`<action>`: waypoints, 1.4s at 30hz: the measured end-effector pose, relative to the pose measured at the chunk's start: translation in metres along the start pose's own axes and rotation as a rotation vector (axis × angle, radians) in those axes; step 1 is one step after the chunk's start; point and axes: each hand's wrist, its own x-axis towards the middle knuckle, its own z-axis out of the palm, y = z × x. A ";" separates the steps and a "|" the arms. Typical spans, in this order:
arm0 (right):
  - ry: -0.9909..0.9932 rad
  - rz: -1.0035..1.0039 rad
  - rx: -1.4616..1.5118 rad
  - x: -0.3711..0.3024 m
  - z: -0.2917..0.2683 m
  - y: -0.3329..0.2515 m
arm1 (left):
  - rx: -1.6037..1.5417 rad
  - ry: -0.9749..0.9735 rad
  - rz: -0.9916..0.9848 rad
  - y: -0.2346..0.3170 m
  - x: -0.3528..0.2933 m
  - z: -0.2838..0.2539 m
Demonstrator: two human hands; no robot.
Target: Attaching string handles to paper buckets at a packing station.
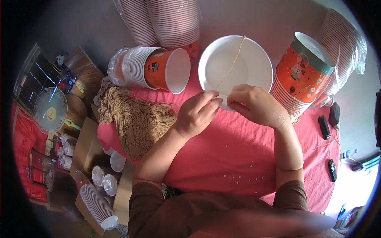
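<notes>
Noted leftmost in the room: fan (50, 113) and open carton (86, 144); rightward on the red cloth (222, 158), a heap of tan yarn (139, 123). Seen next: left hand (197, 114), fingertips apparently pinched together on twine (237, 59) spanning the white tub (260, 73), then right hand (257, 105) curled at the near rim, hold impossible to tell. Advisable to keep twine taut without tipping the tub; further right, orange printed tub (297, 73) and black remote (332, 170).

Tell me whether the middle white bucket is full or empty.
Empty: the white bucket shows its bare bottom behind a thin string.
</notes>
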 end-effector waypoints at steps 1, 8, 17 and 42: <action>-0.028 -0.001 0.074 0.000 0.000 0.003 | 0.000 0.007 -0.016 0.000 0.000 0.000; -0.158 0.028 0.238 0.002 -0.005 0.003 | -0.205 -0.013 -0.234 -0.004 -0.004 0.005; -0.175 0.084 0.262 0.005 0.005 0.010 | -0.267 0.039 -0.275 -0.003 0.002 0.004; -0.015 0.292 0.021 -0.004 -0.012 0.014 | -0.814 0.251 -0.664 -0.011 0.000 -0.018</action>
